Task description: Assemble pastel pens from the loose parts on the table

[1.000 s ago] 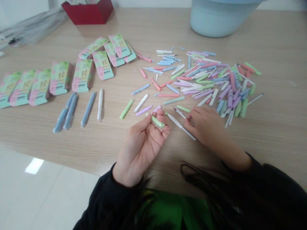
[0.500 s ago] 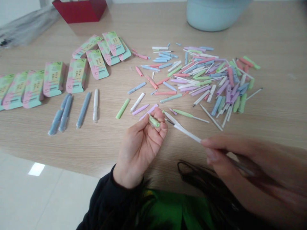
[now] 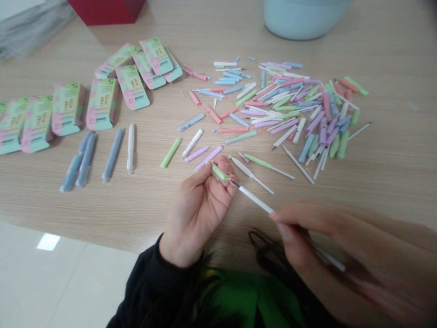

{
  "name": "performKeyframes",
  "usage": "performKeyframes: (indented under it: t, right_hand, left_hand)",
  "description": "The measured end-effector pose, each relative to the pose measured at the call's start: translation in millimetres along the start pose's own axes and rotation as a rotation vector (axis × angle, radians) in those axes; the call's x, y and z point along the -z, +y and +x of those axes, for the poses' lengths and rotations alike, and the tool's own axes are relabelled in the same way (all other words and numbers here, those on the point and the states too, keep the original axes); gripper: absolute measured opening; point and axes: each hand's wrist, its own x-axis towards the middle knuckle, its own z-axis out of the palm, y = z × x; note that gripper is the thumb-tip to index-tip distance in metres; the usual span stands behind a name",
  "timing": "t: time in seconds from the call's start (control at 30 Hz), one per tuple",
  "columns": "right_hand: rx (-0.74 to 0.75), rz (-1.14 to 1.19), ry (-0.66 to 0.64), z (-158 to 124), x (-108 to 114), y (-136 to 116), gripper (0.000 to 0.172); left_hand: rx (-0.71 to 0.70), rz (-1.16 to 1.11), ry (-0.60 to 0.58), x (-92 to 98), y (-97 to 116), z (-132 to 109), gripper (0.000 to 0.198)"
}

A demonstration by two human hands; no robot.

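Note:
Between the thumb and fingers of my left hand (image 3: 201,209) is a short green pen barrel (image 3: 219,172), its open end turned to the right. My right hand (image 3: 327,246) pinches a thin white pen refill (image 3: 256,199) by its shaft. The refill's dark tip meets the barrel's open end; whether it is inside I cannot tell. Just beyond lie a white pen part with a thin stem (image 3: 243,166) and a green one with a stem (image 3: 257,161). Purple pen parts (image 3: 209,157) lie behind my left fingertips.
A heap of mixed pen parts (image 3: 287,109) spreads over the right of the table. Several pastel cartons (image 3: 102,102) stand at left, with wrapped blue pens (image 3: 112,155) and a white pen (image 3: 131,148) before them. A red box (image 3: 109,11) and pale blue tub (image 3: 303,20) stand behind.
My right hand has moved left and down, bringing the refill's tip to the green barrel. My left hand keeps its hold. The whole view has shifted slightly.

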Motion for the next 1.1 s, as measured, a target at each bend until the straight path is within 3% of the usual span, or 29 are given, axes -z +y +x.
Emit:
performKeyframes:
  t: [0.23,0.57,0.77,0.9,1.03,1.1]
  right_hand:
    - [0.063,-0.078,-0.035,5,-3,1,0.017]
    - [0.057,-0.13,-0.085,17,-9,0,0.018]
    - [0.04,-0.173,-0.081,8,10,5,0.015]
    - [-0.089,-0.317,0.006,-4,19,33,0.01]
    - [-0.185,-0.414,0.09,-3,-5,81,0.016]
    - [-0.163,-0.414,0.048,-1,-22,102,0.018]
  left_hand:
    - [-0.017,0.026,0.047,-2.0,-1,-1,0.049]
    - [-0.003,0.105,0.013,6.0,-4,8,0.046]
    - [0.031,0.091,0.056,14.4,-7,15,0.04]
    - [0.031,0.118,0.076,24.5,-6,15,0.038]
    - [0.02,0.331,0.012,34.4,-2,7,0.033]
    - [-0.095,0.542,-0.059,39.9,1,0,0.023]
